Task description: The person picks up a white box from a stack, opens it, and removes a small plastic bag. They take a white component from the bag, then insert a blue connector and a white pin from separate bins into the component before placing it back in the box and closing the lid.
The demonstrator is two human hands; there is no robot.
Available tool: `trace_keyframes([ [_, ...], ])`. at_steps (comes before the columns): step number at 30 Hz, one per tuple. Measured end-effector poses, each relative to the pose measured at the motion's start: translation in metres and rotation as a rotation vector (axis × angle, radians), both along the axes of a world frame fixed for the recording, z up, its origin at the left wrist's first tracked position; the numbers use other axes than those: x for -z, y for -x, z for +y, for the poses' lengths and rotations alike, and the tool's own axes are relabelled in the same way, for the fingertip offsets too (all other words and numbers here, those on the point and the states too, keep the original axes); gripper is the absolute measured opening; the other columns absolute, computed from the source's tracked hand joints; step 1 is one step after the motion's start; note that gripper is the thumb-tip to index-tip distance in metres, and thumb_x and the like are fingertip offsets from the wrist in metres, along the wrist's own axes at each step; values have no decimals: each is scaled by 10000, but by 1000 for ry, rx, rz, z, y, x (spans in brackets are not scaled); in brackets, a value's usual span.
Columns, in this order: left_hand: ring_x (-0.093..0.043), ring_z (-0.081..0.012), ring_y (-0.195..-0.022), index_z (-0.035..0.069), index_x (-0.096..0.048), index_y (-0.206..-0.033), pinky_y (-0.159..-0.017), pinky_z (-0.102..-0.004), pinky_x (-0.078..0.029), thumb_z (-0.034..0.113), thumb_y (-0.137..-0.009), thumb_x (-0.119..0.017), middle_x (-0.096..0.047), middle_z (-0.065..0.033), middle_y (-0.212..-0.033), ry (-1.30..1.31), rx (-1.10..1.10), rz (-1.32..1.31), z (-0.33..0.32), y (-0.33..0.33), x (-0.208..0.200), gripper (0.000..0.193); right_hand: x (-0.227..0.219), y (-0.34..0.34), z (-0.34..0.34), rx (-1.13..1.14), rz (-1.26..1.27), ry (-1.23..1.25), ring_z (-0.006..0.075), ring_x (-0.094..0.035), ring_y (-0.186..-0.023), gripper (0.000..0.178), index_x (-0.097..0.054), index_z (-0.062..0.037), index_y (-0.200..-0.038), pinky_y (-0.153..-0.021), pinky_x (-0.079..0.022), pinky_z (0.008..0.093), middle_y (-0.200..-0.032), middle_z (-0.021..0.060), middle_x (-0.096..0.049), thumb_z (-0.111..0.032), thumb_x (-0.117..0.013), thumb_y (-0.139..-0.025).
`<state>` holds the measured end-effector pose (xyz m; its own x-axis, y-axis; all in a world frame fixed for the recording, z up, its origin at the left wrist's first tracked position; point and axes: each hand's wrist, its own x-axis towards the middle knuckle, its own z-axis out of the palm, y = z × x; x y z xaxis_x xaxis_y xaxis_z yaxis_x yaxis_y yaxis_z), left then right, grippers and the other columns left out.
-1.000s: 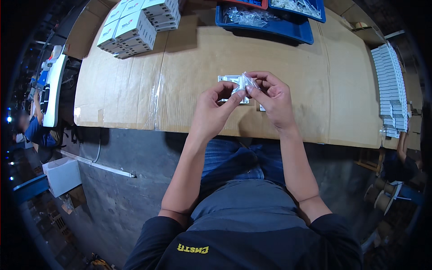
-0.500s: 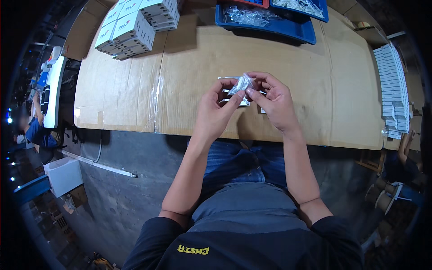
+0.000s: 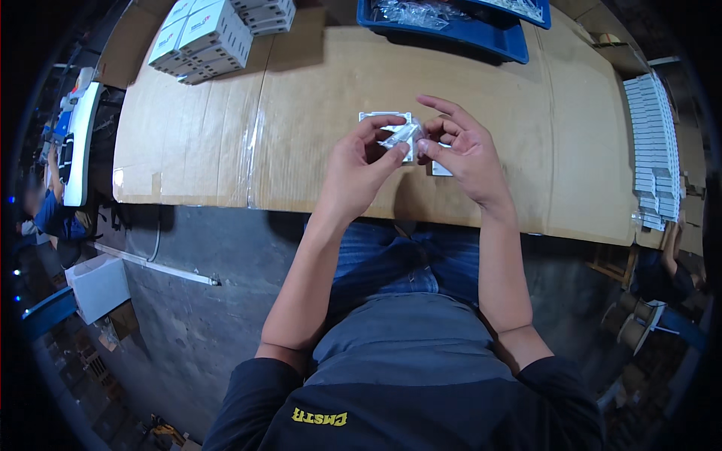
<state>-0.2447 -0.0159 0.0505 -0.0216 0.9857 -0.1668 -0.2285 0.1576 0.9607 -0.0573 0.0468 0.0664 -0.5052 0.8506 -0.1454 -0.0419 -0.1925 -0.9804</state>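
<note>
My left hand (image 3: pixel 359 169) pinches a small clear plastic bag (image 3: pixel 406 134) between thumb and forefinger, just above the table. Pale contents show through the film, too small to name. At the bag's right edge, my right hand (image 3: pixel 468 159) has its thumb and a bent finger closed on the film, while its uppermost finger is lifted away. Beneath the hands lies a white plastic part (image 3: pixel 386 115) with a frame-like rim, partly covered by my left fingers. Another white piece (image 3: pixel 441 171) lies beside it, mostly hidden under my right hand.
Cardboard (image 3: pixel 316 98) covers the table. White boxes (image 3: pixel 203 37) are stacked at the far left. A blue tray (image 3: pixel 481 46) with clear bags stands at the back. White flat pieces (image 3: pixel 654 143) form a tall stack on the right. Other people work at both sides.
My right hand has loosened, its upper finger now raised off the bag and the hand slightly to the right. The left hand keeps its pinch. The whole view has shifted a little.
</note>
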Motion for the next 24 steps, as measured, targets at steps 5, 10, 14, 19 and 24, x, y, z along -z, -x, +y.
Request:
trace_keyframes([
  [5,-643,-131,-1069,-18,-571,-1340,-938,-277,-531,2,-964,-674,-670,-112,-1169,-83,-22,-31,-2,-1,3,390,14,-1,-1,22,31,-120,69,-593,-872,387,-706,-69,-1317,-686,-498,221,-982,8,-627,46,-672,-948],
  [10,-628,-105,-960,-15,-567,-1333,-860,-267,-526,-10,-949,-662,-656,-75,-1073,-106,3,363,1,8,-1,395,15,2,-7,52,-68,-195,67,-580,-871,324,-755,-60,-1247,-724,-503,208,-949,-3,-606,43,-678,-950],
  [14,-623,-102,-934,-22,-573,-1320,-823,-269,-523,5,-954,-663,-658,-61,-1061,-145,34,432,-4,6,8,378,19,3,-8,55,-143,-274,83,-587,-852,326,-743,-58,-1264,-725,-505,219,-940,22,-611,23,-688,-953],
  [19,-631,-128,-841,-14,-622,-1266,-743,-295,-516,48,-955,-694,-714,-95,-1069,-210,-57,568,-9,11,21,326,21,6,-8,43,-240,-280,106,-601,-856,322,-738,-51,-1264,-734,-520,241,-942,44,-619,8,-694,-950],
  [24,-628,-128,-809,-12,-658,-1227,-728,-294,-513,54,-944,-707,-729,-96,-1050,-226,-72,662,-8,18,29,295,21,15,-10,59,-270,-265,111,-607,-872,314,-744,-67,-1259,-751,-534,251,-932,41,-620,-22,-706,-950],
])
